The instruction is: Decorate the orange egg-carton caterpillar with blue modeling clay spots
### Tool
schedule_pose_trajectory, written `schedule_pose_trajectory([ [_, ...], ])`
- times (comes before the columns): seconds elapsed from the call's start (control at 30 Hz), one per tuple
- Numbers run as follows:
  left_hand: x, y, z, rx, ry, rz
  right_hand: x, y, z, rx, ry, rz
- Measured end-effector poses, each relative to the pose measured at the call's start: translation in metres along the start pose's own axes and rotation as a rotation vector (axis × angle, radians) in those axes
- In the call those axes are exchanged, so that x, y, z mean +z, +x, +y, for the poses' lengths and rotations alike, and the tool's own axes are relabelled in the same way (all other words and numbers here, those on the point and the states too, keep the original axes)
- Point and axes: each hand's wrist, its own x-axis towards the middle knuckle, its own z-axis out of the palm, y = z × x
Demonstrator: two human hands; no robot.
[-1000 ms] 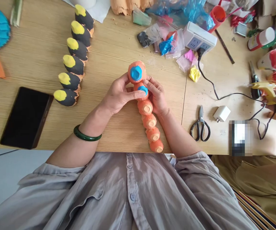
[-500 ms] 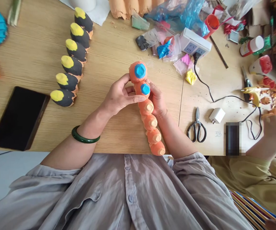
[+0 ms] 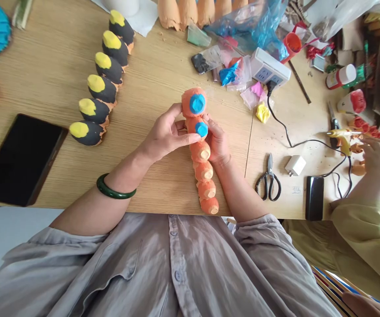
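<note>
Between my hands is an orange egg-carton strip [image 3: 200,151], a row of joined bumps running down toward the table's front edge. Blue clay [image 3: 197,104] covers the tips of its two far bumps; the nearer tips are bare and pale. My left hand [image 3: 168,132] grips the strip from the left, its thumb on the second bump beside the blue patch. From the right, my right hand [image 3: 218,138] holds the same part, with some fingers hidden behind the strip. A green bangle [image 3: 115,187] circles my left wrist.
To the left lie a black-and-yellow carton strip [image 3: 105,90] and a dark tablet [image 3: 21,158]. Clay packets [image 3: 231,72], a power strip [image 3: 269,66], scissors [image 3: 269,180], a charger [image 3: 295,165] and a phone [image 3: 314,198] lie right. A co-worker's hand [image 3: 378,156] is by a glue gun [image 3: 343,138].
The held strip's near end has swung left, so it hangs straighter. My left thumb stays by the second blue patch. The co-worker's arm has shifted, and the view has moved slightly.
</note>
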Motion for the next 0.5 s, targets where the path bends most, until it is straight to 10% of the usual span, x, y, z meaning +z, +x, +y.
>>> schedule_pose_trajectory([
  [0.5,0.0036,0.0006,0.0017,-0.017,-0.130,-0.018,0.0027,-0.0033,-0.0048,0.033,-0.117,0.035],
])
